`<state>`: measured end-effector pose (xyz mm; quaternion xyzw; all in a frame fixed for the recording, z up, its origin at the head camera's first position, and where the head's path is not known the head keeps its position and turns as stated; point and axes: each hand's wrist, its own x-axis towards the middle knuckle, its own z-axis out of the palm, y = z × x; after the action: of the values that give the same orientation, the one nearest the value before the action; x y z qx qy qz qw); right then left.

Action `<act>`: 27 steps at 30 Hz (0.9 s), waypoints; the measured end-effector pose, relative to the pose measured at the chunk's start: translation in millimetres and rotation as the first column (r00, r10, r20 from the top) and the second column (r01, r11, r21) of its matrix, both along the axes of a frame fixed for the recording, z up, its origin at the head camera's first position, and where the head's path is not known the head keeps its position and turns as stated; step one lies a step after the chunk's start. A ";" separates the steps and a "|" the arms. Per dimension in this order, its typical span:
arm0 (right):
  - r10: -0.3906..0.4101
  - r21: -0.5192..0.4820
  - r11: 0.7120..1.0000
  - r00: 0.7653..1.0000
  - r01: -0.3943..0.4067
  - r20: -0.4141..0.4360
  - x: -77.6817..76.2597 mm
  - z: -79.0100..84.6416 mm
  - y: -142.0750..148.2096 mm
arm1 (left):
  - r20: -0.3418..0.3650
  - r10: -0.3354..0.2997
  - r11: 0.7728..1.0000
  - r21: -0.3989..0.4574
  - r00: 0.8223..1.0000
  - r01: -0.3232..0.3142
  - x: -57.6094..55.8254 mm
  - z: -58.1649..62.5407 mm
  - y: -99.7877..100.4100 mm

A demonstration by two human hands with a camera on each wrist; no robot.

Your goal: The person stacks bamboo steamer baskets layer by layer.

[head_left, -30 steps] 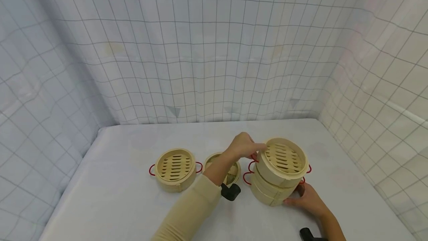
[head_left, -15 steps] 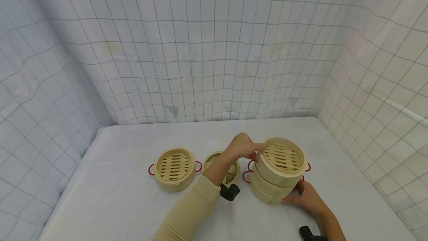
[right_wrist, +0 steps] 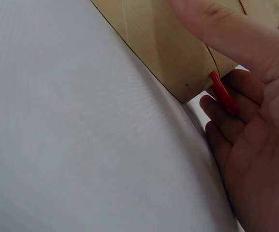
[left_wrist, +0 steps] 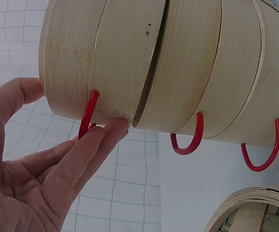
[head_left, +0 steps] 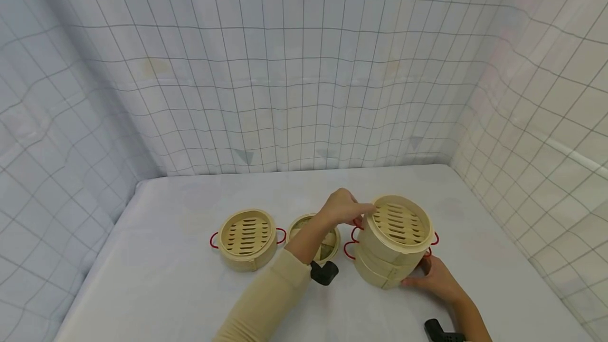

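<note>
- Bamboo, pale yellow and round, forms the stack before me: a top basket (head_left: pixel 387 244), a middle basket (left_wrist: pixel 192 63) and a lowest basket (head_left: pixel 372 273); it stands toward the right of a white table (head_left: pixel 142 278);
- my left hand (head_left: pixel 343 207) grips the top basket by its left side; the thumb touches the rim, and the fingers bend in around a red loop (left_wrist: pixel 87 116);
- slots in the top basket's floor face up; in the left wrist view a thin dark gap runs between it and the middle basket;
- my right hand (head_left: pixel 438 281) holds the lowest basket by its right side; the thumb lies along the wall, the fingers curl beside another red loop (right_wrist: pixel 222 94);
- well to the left sits a separate basket (head_left: pixel 248 236), slotted, with red loops at both sides;
- between it and the stack lies a woven round piece (head_left: pixel 332 239), partly hidden by my left forearm, clad in a cream sleeve (head_left: pixel 266 300);
- white cloth (head_left: pixel 285 94) with dark grid lines hangs behind.
</note>
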<state>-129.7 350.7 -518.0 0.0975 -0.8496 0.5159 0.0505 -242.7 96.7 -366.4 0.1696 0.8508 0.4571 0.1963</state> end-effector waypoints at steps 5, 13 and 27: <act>-0.009 0.003 1.000 1.000 0.009 0.015 -0.5 -2.6 2.0 | 0.011 -0.016 1.000 0.011 1.000 0.016 0.6 -1.5 1.0; -0.015 -0.002 1.000 1.000 0.015 0.018 -1.4 -3.6 1.4 | 0.003 -0.042 0.999 -0.015 0.999 0.042 0.8 -1.4 0.9; -0.002 -0.001 1.000 1.000 0.002 0.011 0.9 1.3 -0.4 | 0.048 -0.057 0.998 0.037 0.997 0.055 -2.7 -2.6 1.7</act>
<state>-128.7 350.3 -516.7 0.0937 -0.8497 0.5168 0.0462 -245.4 98.4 -369.0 0.1855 0.8323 0.4706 0.2269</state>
